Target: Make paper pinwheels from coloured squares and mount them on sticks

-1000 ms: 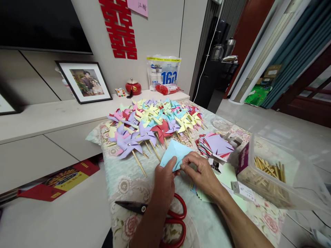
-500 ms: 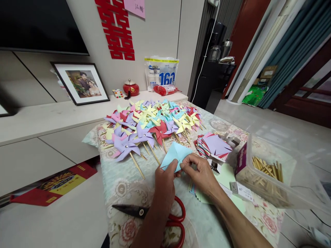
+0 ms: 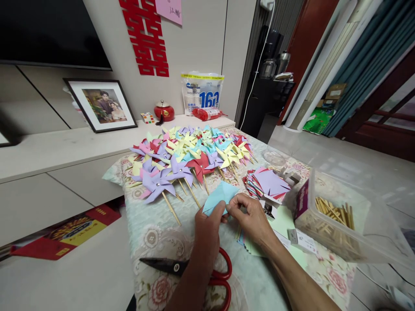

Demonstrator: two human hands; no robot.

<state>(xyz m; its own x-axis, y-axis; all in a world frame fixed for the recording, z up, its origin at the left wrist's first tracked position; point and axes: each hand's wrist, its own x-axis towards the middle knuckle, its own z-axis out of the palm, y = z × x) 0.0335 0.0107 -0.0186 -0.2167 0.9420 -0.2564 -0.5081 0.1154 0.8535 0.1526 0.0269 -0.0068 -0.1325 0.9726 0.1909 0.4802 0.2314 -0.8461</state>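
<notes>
A light blue square of paper (image 3: 222, 192) is held above the table between both hands. My left hand (image 3: 210, 220) is closed on its lower left part, thumb on top. At its lower right edge my right hand (image 3: 248, 211) pinches the paper between thumb and fingers; the fingertips partly hide that corner. Below my left forearm lie scissors (image 3: 221, 276) with red handles and dark blades, partly covered by the arm. Beyond the hands, a crowd of finished paper pinwheels (image 3: 201, 164) in purple, red, yellow, blue and pink lies on wooden sticks.
On the right, a clear plastic box (image 3: 327, 233) holds wooden sticks (image 3: 337, 211). Beside it are a stack of cut paper (image 3: 269, 181), a small open box of metal pins (image 3: 268, 209) and a small white box (image 3: 303, 240). The floral tablecloth (image 3: 158, 242) covers the table.
The blue paper has tilted and dipped slightly, its far corner shifting a little to the right. Both hands keep their grip in nearly the same place.
</notes>
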